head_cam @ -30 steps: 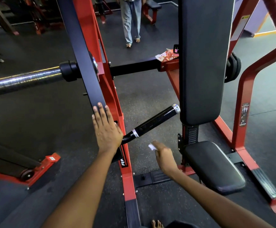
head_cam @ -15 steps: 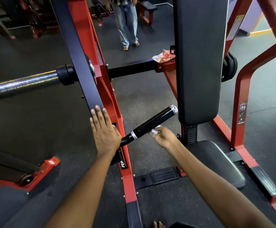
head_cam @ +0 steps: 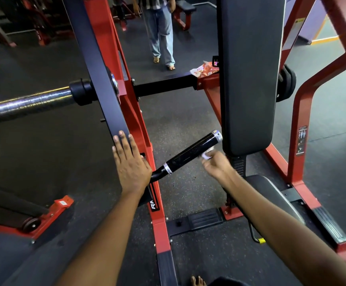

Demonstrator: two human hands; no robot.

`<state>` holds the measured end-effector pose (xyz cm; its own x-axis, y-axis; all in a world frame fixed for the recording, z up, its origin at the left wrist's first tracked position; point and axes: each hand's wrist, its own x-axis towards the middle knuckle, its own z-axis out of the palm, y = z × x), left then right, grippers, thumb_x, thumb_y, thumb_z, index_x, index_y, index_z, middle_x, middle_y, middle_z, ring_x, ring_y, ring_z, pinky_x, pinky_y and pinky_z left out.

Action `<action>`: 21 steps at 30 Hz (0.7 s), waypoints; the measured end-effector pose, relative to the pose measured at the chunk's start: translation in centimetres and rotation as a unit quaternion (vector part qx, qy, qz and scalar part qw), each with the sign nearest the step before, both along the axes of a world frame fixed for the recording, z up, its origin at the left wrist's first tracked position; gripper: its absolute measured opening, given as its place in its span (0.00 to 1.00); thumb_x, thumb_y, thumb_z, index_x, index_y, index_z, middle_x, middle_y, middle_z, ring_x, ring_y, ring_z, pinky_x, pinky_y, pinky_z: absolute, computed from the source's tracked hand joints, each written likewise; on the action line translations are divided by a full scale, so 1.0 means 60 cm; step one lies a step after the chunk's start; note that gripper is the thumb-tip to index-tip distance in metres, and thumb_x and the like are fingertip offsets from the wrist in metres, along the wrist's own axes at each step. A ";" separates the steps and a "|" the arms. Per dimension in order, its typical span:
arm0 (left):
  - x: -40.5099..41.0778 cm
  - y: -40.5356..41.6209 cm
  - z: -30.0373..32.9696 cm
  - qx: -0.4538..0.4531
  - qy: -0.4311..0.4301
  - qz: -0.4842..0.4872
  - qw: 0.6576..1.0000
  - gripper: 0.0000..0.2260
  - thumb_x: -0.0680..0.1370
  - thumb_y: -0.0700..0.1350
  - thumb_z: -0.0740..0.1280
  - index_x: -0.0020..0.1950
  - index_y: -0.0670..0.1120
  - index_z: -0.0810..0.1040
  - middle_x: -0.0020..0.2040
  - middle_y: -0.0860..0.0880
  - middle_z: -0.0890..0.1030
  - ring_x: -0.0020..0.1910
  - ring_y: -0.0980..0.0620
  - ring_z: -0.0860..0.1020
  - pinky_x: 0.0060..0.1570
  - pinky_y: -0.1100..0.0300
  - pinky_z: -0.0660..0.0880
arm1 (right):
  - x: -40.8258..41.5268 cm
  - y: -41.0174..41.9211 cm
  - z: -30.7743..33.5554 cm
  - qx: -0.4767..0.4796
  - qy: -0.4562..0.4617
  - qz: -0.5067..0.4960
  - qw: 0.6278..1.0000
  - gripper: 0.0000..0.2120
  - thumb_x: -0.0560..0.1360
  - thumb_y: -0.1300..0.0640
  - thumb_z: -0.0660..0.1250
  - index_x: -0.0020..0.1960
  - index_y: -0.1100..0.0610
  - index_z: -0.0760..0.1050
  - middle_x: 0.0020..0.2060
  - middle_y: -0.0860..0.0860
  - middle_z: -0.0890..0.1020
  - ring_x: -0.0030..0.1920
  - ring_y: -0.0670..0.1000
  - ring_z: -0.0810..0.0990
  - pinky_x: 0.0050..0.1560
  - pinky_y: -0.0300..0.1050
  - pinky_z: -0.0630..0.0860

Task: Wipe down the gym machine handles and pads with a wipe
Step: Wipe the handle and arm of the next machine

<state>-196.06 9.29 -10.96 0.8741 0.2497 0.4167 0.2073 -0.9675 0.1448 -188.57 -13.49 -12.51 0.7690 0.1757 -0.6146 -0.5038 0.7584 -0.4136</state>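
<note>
A black machine handle [head_cam: 190, 154] with silver end rings slants up to the right from the red frame. My right hand [head_cam: 217, 167] holds a small white wipe [head_cam: 208, 154] against the handle's underside near its far end. My left hand [head_cam: 129, 164] lies flat, fingers straight, on the dark lever arm [head_cam: 97, 67] where the handle starts. The tall black back pad [head_cam: 248, 75] stands upright just right of the handle. Below it the black seat pad [head_cam: 271, 190] is partly hidden by my right forearm.
A chrome weight bar [head_cam: 25, 104] sticks out to the left. Red frame posts [head_cam: 301, 145] rise on the right. A crumpled orange packet [head_cam: 205, 71] lies on the crossbar. A person in jeans [head_cam: 160, 32] stands behind the machine. A black footplate [head_cam: 199, 220] lies on the floor.
My right hand rose from beside the seat to the handle and slid the wipe toward the handle's far end. My left hand stayed on the lever arm.
</note>
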 end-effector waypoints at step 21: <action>-0.001 0.002 0.000 -0.007 -0.020 -0.010 1.000 0.34 0.77 0.39 0.61 0.78 0.37 0.46 0.79 0.37 0.45 0.78 0.38 0.44 0.76 0.43 0.46 | -0.077 0.029 0.041 -0.673 -0.367 -0.024 0.642 0.16 0.77 0.68 0.58 0.62 0.60 0.74 0.55 0.52 0.78 0.54 0.47 0.76 0.56 0.26 0.68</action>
<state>-196.09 9.41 -10.99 0.8615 0.2396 0.4477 0.1826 -0.9689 0.1671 -193.16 -11.74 -10.07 0.9229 -0.1684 0.3463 0.2124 -0.5274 -0.8226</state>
